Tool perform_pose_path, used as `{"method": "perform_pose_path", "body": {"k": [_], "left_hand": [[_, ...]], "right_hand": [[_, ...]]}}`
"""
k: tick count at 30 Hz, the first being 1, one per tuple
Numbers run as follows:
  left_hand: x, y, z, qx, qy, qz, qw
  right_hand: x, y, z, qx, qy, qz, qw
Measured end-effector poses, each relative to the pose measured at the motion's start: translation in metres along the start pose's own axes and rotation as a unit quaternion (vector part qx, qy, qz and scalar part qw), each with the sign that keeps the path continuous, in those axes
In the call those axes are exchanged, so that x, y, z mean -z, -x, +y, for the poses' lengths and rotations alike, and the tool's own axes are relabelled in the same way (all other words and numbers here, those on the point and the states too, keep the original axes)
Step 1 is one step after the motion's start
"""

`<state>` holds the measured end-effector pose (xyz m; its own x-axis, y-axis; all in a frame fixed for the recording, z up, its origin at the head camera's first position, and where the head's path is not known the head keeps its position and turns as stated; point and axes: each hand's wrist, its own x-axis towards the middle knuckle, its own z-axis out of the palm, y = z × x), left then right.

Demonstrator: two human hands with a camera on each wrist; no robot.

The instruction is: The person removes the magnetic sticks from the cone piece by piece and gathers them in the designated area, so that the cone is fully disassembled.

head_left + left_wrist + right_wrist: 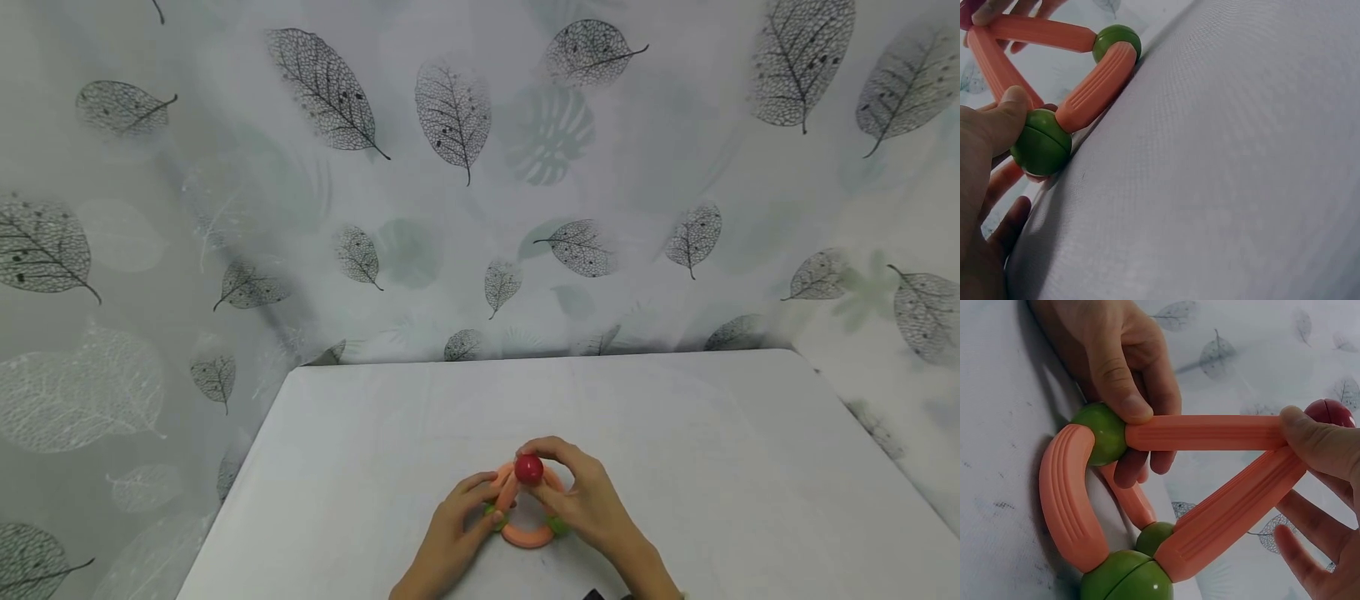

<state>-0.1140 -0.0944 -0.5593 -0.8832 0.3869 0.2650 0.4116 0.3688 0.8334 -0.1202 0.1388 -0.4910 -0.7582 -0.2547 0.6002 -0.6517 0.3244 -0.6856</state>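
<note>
Worktop (675, 442): white, flat
Backdrop (660, 167): pale, leafy
Toy (527, 540): on the worktop's near side
Points: up; straight sticks (1235, 512) lean from the low ring (1069, 494) to a red ball (528, 469)
Left hand (456, 527): pinches one stick by a green ball (1041, 144)
Right hand (588, 498): pinches the toy's top

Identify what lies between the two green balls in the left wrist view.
The left wrist view shows a curved, ridged orange rod running from the lower green ball to the upper green ball.
</note>
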Motion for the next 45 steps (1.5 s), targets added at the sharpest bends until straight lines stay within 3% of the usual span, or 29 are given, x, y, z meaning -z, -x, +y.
{"method": "perform_pose_path", "body": {"k": [8, 13, 17, 21, 29, 38, 45], "left_hand": [[0.0, 0.001, 0.0, 0.023, 0.01, -0.006, 0.9997], [-0.002, 0.0, -0.003, 0.008, 0.011, -0.005, 0.9999], [-0.003, 0.001, -0.002, 0.0, 0.007, 0.002, 1.0], [-0.002, 0.001, 0.0, 0.012, 0.008, -0.002, 0.9999], [0.0, 0.002, 0.001, 0.027, 0.005, -0.002, 0.9996], [-0.001, 0.002, -0.002, 0.023, 0.003, -0.004, 0.9997], [-0.001, 0.001, -0.001, 0.018, 0.005, 0.001, 0.9998]], "right_hand": [[0.005, -0.001, -0.001, 0.013, 0.027, 0.015, 0.9994], [0.012, -0.001, 0.001, 0.006, 0.039, 0.023, 0.9989], [0.02, 0.001, 0.006, -0.016, 0.044, 0.026, 0.9986], [0.029, 0.002, 0.01, -0.034, 0.059, 0.035, 0.9971], [0.043, 0.005, 0.02, -0.075, 0.118, 0.053, 0.9888], [0.056, 0.01, 0.032, -0.098, 0.154, 0.08, 0.9799], [0.068, 0.016, 0.044, -0.135, 0.181, 0.077, 0.9712]]}}
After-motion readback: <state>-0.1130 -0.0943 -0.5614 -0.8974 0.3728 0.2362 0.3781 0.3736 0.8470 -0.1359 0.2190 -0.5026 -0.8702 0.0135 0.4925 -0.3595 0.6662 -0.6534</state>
